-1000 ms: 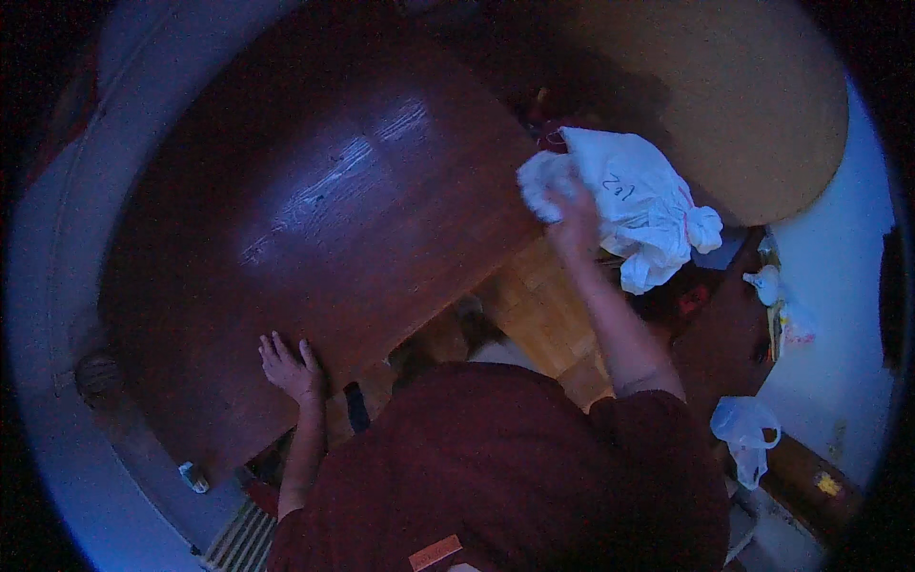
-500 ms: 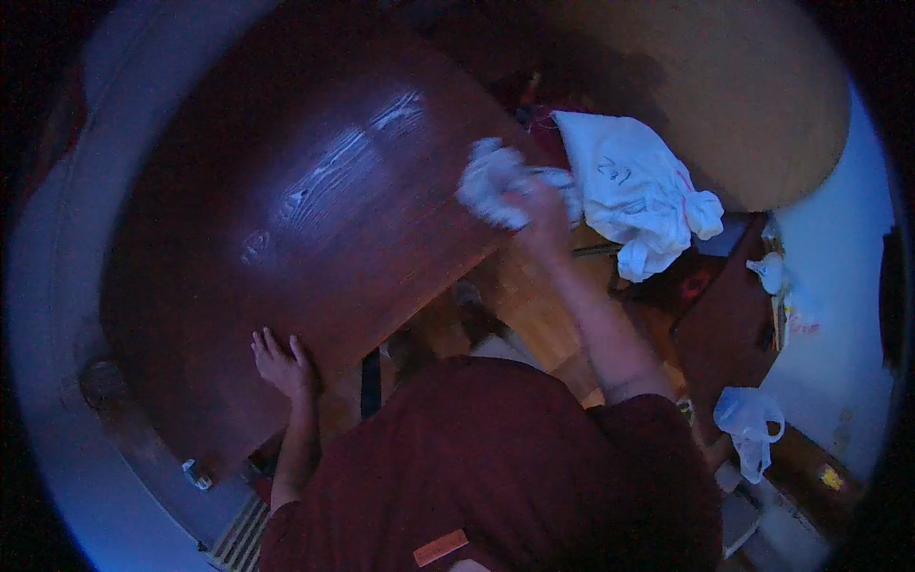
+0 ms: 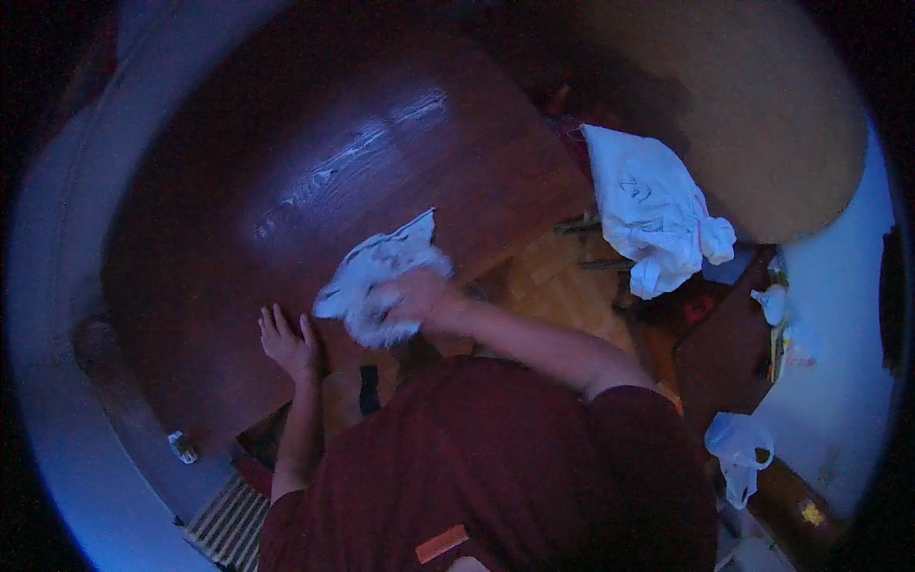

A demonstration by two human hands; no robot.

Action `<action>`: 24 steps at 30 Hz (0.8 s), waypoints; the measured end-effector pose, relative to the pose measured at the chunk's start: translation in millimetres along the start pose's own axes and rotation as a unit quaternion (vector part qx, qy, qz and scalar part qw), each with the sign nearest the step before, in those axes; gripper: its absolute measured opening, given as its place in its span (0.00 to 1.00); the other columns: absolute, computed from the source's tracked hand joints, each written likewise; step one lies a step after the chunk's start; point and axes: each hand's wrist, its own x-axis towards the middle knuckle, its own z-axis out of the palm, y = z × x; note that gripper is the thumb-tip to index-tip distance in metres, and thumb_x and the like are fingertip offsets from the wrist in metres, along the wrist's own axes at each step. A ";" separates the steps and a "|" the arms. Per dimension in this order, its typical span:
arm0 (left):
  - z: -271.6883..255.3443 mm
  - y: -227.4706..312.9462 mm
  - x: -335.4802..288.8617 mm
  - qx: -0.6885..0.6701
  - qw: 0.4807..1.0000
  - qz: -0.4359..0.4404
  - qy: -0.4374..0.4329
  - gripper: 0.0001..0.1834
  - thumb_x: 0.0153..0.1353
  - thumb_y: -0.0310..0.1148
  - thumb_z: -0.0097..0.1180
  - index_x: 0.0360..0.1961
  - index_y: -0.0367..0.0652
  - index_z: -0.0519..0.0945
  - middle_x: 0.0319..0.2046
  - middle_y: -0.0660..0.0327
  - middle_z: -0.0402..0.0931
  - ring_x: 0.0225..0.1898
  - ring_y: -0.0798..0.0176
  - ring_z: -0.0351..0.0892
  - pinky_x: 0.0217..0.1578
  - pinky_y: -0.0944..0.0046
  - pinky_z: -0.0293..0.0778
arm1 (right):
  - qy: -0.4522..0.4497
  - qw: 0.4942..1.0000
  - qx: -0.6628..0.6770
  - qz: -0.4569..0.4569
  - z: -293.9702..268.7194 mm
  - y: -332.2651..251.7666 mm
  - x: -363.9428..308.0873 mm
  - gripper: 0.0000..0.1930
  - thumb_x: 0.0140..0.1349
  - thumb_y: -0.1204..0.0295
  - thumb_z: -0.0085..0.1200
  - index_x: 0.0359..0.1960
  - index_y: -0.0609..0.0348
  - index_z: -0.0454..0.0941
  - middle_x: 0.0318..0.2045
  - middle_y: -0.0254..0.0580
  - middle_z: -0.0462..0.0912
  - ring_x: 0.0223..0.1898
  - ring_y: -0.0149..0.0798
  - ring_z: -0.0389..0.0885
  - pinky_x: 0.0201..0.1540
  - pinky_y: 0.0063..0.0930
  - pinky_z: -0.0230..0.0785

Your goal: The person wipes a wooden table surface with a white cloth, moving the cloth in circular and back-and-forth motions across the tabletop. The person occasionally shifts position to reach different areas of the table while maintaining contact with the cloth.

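Observation:
A dark reddish-brown wooden tabletop [image 3: 238, 315] spreads out before me, with a glossy streak of light across its middle. My right hand [image 3: 416, 297] is closed on a crumpled white cloth [image 3: 381, 257], which lies along the near edge of the tabletop and hangs slightly over it. My left hand [image 3: 291, 348] rests flat on the wood near the same edge, fingers spread and nothing under them that I can see. The cloth's left corner comes close to the left hand's fingertips.
Past the table's right end sits a tied white sack [image 3: 653, 210], with a large round tan surface [image 3: 762, 114] behind it. A translucent plastic bag [image 3: 739, 453] is at lower right. A small object [image 3: 181, 446] lies at lower left, near a slatted vent [image 3: 229, 520].
My right hand has swept the cloth from the table's right end leftward and nearer along the edge, toward my left hand. The left hand stays on the wood. The view has shifted slightly.

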 end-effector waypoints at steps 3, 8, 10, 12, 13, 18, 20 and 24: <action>-1.1 1.7 0.1 -0.009 1.000 -0.002 0.001 0.31 0.60 0.46 0.51 0.61 0.40 0.65 0.64 0.48 0.56 0.66 0.43 0.53 0.62 0.44 0.49 | 0.305 0.950 0.039 0.060 -37.6 92.0 -51.5 0.13 0.50 0.72 0.57 0.39 0.44 0.80 0.48 0.42 0.76 0.51 0.51 0.72 0.53 0.42 0.64; 3.7 -4.4 1.2 0.002 1.000 -0.015 -0.025 0.32 0.59 0.48 0.51 0.62 0.42 0.65 0.64 0.49 0.56 0.66 0.44 0.52 0.63 0.43 0.47 | 0.476 0.840 -0.181 0.187 -94.0 158.7 -107.6 0.25 0.39 0.84 0.55 0.43 0.51 0.80 0.49 0.48 0.74 0.53 0.53 0.70 0.56 0.41 0.62; 7.0 -3.5 3.1 -0.002 1.000 -0.018 -0.022 0.33 0.59 0.49 0.51 0.62 0.43 0.65 0.64 0.49 0.56 0.66 0.44 0.52 0.63 0.43 0.46 | 0.492 0.836 -0.172 0.174 -88.7 159.3 -97.8 0.26 0.37 0.84 0.55 0.43 0.52 0.80 0.49 0.49 0.74 0.53 0.54 0.70 0.54 0.42 0.63; 9.4 -7.5 4.2 -0.005 1.000 -0.016 -0.013 0.33 0.59 0.50 0.50 0.62 0.45 0.65 0.65 0.50 0.55 0.66 0.45 0.52 0.63 0.42 0.46 | 0.448 0.858 -0.198 0.154 -56.0 111.8 -67.4 0.25 0.37 0.85 0.53 0.43 0.52 0.80 0.49 0.49 0.74 0.52 0.54 0.70 0.52 0.43 0.64; 12.8 -10.0 1.7 -0.005 1.000 -0.019 -0.005 0.33 0.59 0.50 0.50 0.62 0.45 0.65 0.65 0.50 0.55 0.66 0.45 0.51 0.63 0.42 0.45 | 0.448 0.882 -0.124 0.078 -32.5 87.6 -45.6 0.23 0.39 0.85 0.53 0.41 0.51 0.80 0.48 0.48 0.74 0.50 0.56 0.70 0.50 0.45 0.64; 9.0 -6.4 2.3 -0.043 0.998 -0.041 0.010 0.33 0.58 0.50 0.53 0.61 0.45 0.66 0.66 0.52 0.55 0.67 0.46 0.51 0.63 0.41 0.45 | 0.245 0.949 -0.150 -0.131 66.8 -12.1 4.6 0.16 0.55 0.64 0.55 0.46 0.49 0.78 0.45 0.48 0.77 0.45 0.53 0.73 0.46 0.42 0.65; 7.9 -4.9 2.4 -0.074 0.996 -0.038 0.011 0.33 0.57 0.50 0.54 0.61 0.46 0.67 0.66 0.53 0.55 0.67 0.47 0.50 0.63 0.40 0.45 | 0.196 0.944 -0.193 -0.182 79.2 -19.4 4.6 0.17 0.54 0.65 0.55 0.46 0.49 0.78 0.47 0.47 0.76 0.48 0.53 0.73 0.48 0.43 0.65; 8.2 -19.9 -1.1 -0.127 0.992 -0.016 0.022 0.31 0.57 0.48 0.55 0.60 0.48 0.68 0.65 0.54 0.56 0.67 0.47 0.51 0.64 0.42 0.45 | 0.330 0.936 -0.112 -0.052 12.1 11.4 -24.8 0.21 0.43 0.78 0.60 0.43 0.46 0.80 0.46 0.44 0.77 0.51 0.51 0.73 0.53 0.40 0.65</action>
